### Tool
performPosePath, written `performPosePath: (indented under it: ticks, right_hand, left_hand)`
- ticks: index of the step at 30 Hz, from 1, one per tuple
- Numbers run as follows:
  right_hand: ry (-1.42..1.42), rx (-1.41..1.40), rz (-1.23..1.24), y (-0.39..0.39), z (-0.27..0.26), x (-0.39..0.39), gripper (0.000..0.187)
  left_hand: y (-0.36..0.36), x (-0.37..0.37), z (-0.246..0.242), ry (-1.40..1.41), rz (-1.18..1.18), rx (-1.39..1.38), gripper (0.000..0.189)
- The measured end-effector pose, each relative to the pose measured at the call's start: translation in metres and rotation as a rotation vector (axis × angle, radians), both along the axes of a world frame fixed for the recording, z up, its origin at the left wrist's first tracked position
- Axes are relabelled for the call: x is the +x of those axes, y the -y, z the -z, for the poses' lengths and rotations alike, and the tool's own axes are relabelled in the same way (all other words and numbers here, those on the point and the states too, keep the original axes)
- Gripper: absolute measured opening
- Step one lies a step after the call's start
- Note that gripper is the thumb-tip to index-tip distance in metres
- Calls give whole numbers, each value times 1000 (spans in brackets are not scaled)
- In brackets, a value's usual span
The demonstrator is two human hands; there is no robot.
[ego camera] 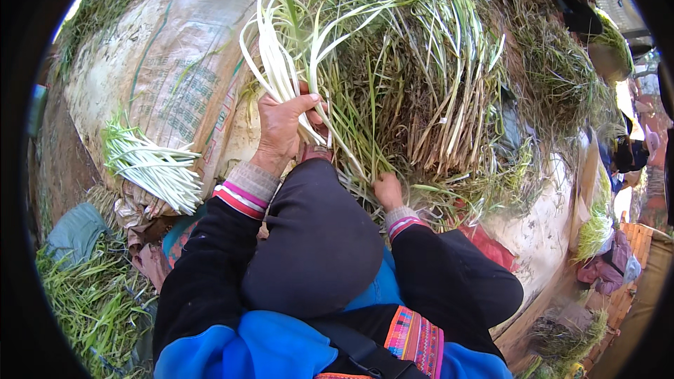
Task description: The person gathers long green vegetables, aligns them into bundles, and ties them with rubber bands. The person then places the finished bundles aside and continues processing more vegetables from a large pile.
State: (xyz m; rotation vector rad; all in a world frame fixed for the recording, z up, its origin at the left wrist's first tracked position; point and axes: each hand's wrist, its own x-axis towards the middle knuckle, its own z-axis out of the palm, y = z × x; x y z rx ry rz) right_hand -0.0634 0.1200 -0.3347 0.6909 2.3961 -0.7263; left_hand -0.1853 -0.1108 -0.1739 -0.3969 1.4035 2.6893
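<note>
My left hand point(281, 123) is closed around a bunch of peeled white stalks point(274, 57), held upright with their long pale leaves curling over at the top. Apart from the bunch, one more leafy stalk point(341, 142) slants down from my left thumb to my right hand point(388, 190). The fingers of my right hand are bent at its lower end, low beside my knee. Directly beyond, a large heap of unpeeled leafy stalks point(447, 115) lies with its brownish root ends towards me. To my left, a neat pile of cleaned white stalks point(158, 168) rests at the sack's edge.
A flattened woven sack point(179, 73) bearing printing covers the ground at left. Discarded green leaves point(89, 300) lie at lower left beside a grey-green cloth or bag point(76, 231). Red plastic point(487, 247) lies by my right knee. Other people point(608, 263) are at the far right.
</note>
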Motion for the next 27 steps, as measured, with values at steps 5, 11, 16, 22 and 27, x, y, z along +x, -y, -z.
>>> performPosePath:
  ticks: [5, 11, 16, 22, 27]
  right_hand:
    - [5, 88, -382, 11, -48, -24, 32]
    - [-581, -1168, 197, 55, -152, -101, 37]
    - [-607, -1315, 520, 48, -161, -114, 16]
    - [-847, -1078, 834, -50, -143, -95, 16]
    - [-904, -907, 619, -53, -170, -112, 18]
  left_hand:
    - [-2, -5, -2, 16, 150, -50, 15]
    - [-18, -8, -6, 80, 381, -231, 13]
    - [-13, -12, -2, 123, 293, 40, 14]
    - [43, -8, 25, 276, 414, -374, 15]
    - [43, -11, 25, 175, 298, -546, 16]
